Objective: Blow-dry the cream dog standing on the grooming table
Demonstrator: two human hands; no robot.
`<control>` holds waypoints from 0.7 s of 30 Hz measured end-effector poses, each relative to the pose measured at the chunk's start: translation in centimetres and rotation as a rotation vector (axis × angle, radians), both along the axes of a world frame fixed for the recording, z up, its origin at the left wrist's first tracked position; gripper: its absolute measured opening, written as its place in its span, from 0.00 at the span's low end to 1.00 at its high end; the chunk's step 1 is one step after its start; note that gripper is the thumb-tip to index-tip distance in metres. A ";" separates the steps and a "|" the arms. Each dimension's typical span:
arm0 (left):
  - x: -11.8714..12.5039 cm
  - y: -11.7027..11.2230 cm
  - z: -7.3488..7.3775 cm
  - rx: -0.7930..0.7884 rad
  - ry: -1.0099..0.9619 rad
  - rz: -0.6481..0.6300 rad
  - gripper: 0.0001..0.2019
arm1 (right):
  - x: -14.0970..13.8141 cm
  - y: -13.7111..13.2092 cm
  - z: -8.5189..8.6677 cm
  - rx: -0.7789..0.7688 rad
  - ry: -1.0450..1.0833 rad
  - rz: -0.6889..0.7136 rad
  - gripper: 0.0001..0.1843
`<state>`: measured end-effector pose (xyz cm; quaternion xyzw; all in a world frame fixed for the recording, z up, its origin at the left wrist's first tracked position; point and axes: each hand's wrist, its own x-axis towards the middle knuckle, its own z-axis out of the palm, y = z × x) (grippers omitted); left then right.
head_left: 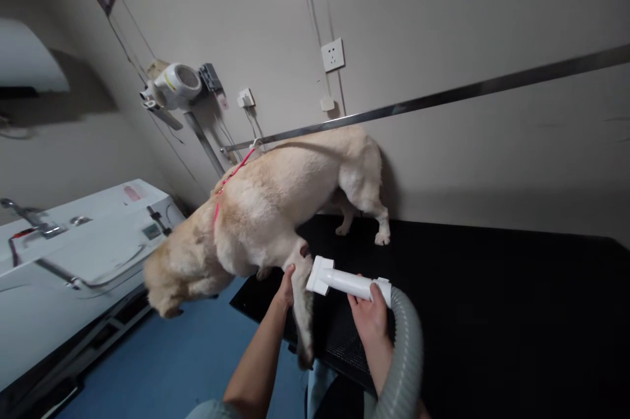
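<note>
A cream-coated dog stands on the black table, its head lowered past the table's left end. My left hand is closed around one of its front legs just below the elbow, where a dark reddish patch shows; some of the fingers are hidden behind the leg. In my right hand is a white dryer nozzle with a wide flat head, joined to a ribbed grey hose. The nozzle's mouth points at the leg from close by.
A pink leash ties the dog to a metal rail along the wall. At left stands a white tub with a faucet. A white dryer on a post is behind. Blue floor lies below the table edge.
</note>
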<state>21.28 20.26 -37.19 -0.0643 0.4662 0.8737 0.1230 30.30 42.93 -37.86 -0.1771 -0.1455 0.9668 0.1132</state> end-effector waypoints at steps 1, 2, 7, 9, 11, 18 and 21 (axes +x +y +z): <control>-0.1 0.2 0.0 0.026 -0.010 0.000 0.24 | 0.2 0.0 -0.8 -0.011 -0.029 0.014 0.29; -0.2 0.4 0.0 0.046 -0.033 -0.004 0.25 | 0.3 0.0 -1.6 -0.020 -0.053 0.027 0.29; -0.6 0.1 -0.2 0.073 -0.128 0.006 0.27 | -0.5 0.1 -3.7 -0.027 -0.056 0.055 0.26; -0.7 -0.3 -0.3 0.068 -0.144 0.014 0.28 | -0.8 0.1 -3.8 -0.031 -0.059 0.048 0.26; -0.7 -0.7 -0.4 0.072 -0.135 0.016 0.29 | -0.9 0.0 -3.7 -0.032 -0.086 0.039 0.28; -1.0 -0.9 -0.5 0.078 -0.111 0.013 0.30 | -0.6 -0.2 -2.6 -0.007 -0.033 0.038 0.27; -1.2 -0.9 -0.5 0.067 -0.122 0.011 0.29 | -0.1 -0.7 -3.4 -0.017 -0.069 0.075 0.27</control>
